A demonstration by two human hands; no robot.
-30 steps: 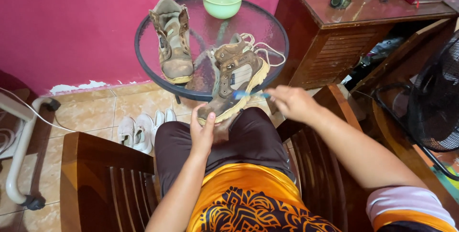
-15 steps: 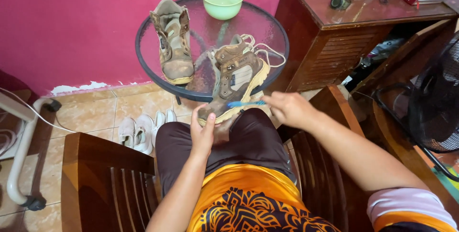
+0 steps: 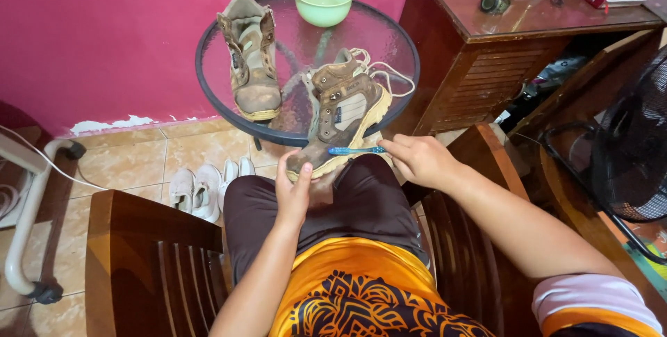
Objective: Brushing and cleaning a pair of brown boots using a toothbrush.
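boot toe behind left hand

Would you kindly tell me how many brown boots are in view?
2: one worn brown leather boot stands on the round glass table; the other brown boot is held by the left hand at the knee.

Orange patterned shirt, dark brown trousers, a white-and-orange short sleeve, bare forearms.

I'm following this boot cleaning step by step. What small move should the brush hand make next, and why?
Probably a short stroke along the sole edge. The right hand holds the blue toothbrush with its head against the side of the dirty brown boot, while the left hand steadies the toe on the lap.
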